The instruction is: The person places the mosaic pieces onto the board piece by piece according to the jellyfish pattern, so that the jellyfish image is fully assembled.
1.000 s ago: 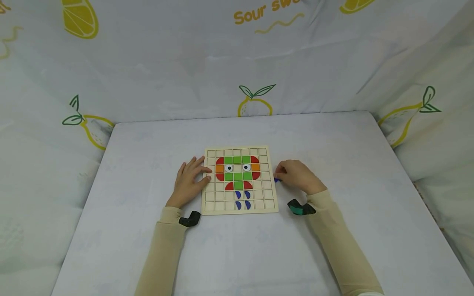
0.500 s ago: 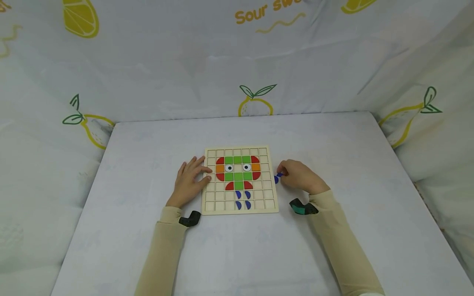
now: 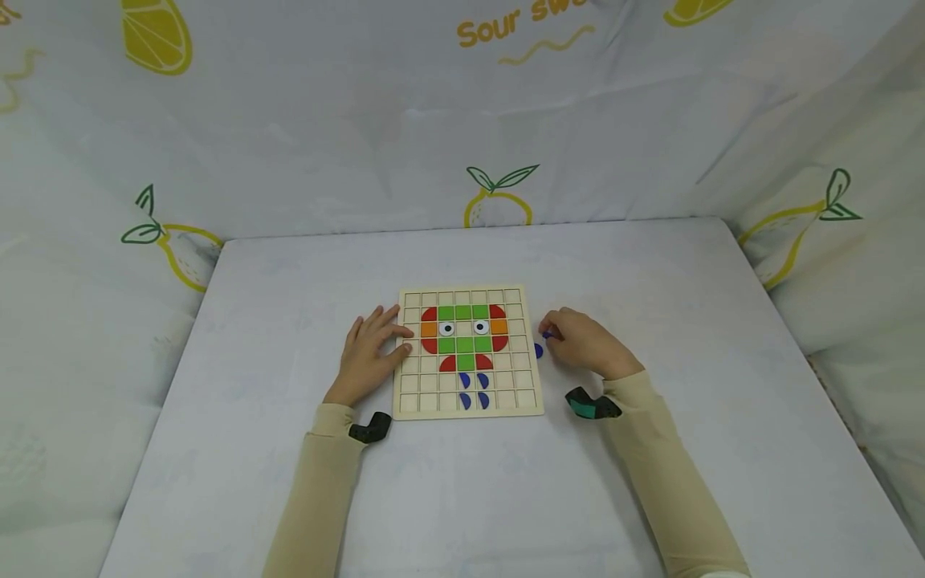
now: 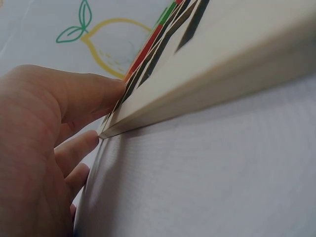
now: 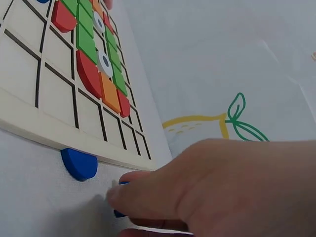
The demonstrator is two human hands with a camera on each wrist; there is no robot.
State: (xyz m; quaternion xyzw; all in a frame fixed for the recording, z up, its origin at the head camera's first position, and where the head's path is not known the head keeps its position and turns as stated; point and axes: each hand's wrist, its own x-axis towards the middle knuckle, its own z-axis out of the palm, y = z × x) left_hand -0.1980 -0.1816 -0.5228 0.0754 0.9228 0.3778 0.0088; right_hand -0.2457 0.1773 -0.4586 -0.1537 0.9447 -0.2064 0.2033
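Note:
A wooden grid board [image 3: 428, 404] lies flat in the middle of the table in the head view. Green squares [image 3: 466, 345], red rounded pieces, orange squares and two eye pieces form a face on it. Below sit several blue half-round pieces [image 3: 483, 399] in two columns. My left hand [image 3: 366, 365] rests at the board's left edge, thumb and fingertips touching it. Just right of the board, my right hand [image 3: 581, 343] pinches a blue piece [image 5: 119, 214], mostly hidden by the fingers. Another blue half-round piece [image 5: 80, 166] lies against the board's right edge.
The table [image 3: 462, 498] is covered in white. Behind and beside it hangs white cloth [image 3: 347, 136] with lemon prints. A dark wrist mount [image 3: 371, 428] is on the left wrist and a dark and green one [image 3: 592, 404] on the right.
My right hand has shifted slightly right, away from the board's edge, with a blue piece between its fingers. That uncovers the other blue piece. My left hand and the board stay put.

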